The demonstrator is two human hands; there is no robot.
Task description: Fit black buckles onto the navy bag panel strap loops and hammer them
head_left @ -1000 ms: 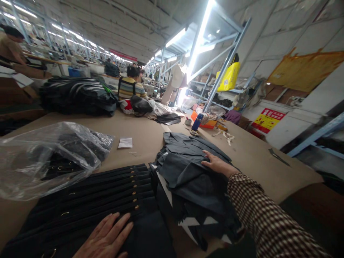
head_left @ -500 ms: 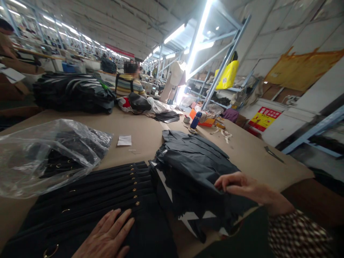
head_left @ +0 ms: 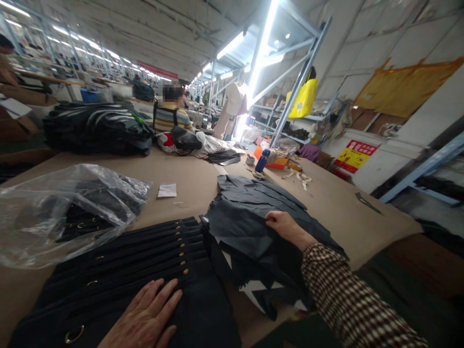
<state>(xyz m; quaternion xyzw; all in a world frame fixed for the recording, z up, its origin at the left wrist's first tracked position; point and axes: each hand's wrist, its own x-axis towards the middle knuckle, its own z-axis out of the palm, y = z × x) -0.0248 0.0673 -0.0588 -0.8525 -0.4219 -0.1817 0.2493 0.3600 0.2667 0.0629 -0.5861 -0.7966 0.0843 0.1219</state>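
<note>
My left hand point(head_left: 147, 314) lies flat, fingers spread, on overlapping dark garment pieces point(head_left: 203, 299) with gold snaps and metal rings. To its right is a heap of dark fabric pieces point(head_left: 246, 237), some showing pale undersides along the near edge. Over the middle of this heap my right hand point(head_left: 286, 226) has its fingers curled in a pinch at the upper cloth. The fingertips touch the fabric, and the fold between them is mostly hidden. A checked sleeve covers that forearm.
A clear plastic bag point(head_left: 108, 208) partly covers more dark pieces at left. Behind it are a small white paper point(head_left: 167, 190) and a large dark garment pile point(head_left: 97, 128). A blue bottle point(head_left: 263, 160) stands near an orange box point(head_left: 277, 162). A person point(head_left: 172, 113) sits beyond the table.
My right hand has moved left and slightly up over the heap, from its right edge to its middle, and its fingers have closed more. My left hand stays in place.
</note>
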